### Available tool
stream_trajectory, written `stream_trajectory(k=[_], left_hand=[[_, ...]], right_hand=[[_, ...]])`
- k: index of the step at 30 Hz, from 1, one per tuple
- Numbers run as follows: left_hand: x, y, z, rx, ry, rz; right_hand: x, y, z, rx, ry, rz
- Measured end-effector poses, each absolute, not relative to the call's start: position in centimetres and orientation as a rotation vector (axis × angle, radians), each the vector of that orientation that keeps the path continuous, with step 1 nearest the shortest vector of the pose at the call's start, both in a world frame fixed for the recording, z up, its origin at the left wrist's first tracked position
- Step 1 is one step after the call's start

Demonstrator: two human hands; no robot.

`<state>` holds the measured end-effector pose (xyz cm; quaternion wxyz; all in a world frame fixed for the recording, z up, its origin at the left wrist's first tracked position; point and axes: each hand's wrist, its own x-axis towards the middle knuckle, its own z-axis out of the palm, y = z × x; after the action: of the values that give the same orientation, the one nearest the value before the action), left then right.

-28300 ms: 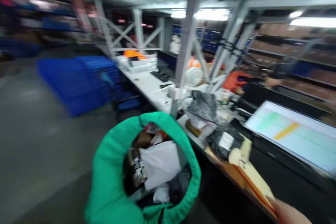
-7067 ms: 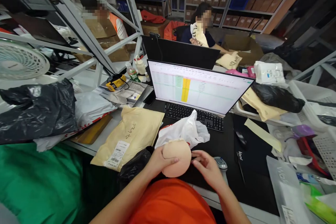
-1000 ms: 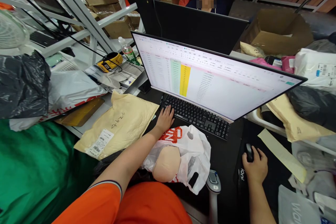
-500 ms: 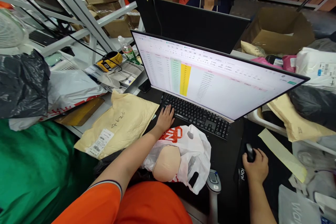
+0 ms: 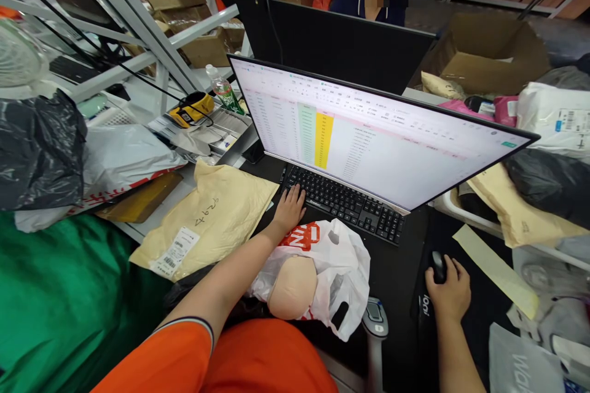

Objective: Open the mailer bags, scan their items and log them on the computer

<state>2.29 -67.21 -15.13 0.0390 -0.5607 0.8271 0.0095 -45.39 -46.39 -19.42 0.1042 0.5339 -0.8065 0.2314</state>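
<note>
My left hand (image 5: 289,209) rests on the left end of a black keyboard (image 5: 345,202), fingers spread flat on the keys. Curled over a black mouse (image 5: 438,266) on the dark desk mat is my right hand (image 5: 446,293). A wide monitor (image 5: 369,129) showing a spreadsheet with green and yellow columns stands behind the keyboard. Between my arms lies a white plastic bag (image 5: 336,270) with red print, and a round beige pad (image 5: 293,287) pokes out of it. A barcode scanner (image 5: 374,319) sits by the desk's front edge.
A tan padded envelope (image 5: 207,221) with a label lies left of the keyboard; black and white parcel bags (image 5: 69,153) pile further left above a green sack (image 5: 59,301). More parcels (image 5: 544,184) crowd the right. A person sits behind a second monitor (image 5: 332,37) opposite.
Almost nothing has changed in the last second: both hands stay on keyboard and mouse. Seven seconds ago both hands held the beige pad, which now lies in the white bag.
</note>
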Motion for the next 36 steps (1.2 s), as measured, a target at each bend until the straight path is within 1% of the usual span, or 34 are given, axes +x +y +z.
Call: stream_trajectory(k=[12,24,36], left_hand=[[2.31,-67.15,-15.16,-1.726,2.551,0.023],[2.33,-67.17,-15.40,-1.719,2.552,0.010],[2.38,-67.26,-15.39,-1.726,2.559,0.021]], right_hand=[[-45.51,-46.52,-19.35,1.615,-2.313,0.662],[-45.02,-46.40,-18.89,1.526,-2.390,0.693],[-45.22,-46.49,-19.05,1.569,-2.388,0.718]])
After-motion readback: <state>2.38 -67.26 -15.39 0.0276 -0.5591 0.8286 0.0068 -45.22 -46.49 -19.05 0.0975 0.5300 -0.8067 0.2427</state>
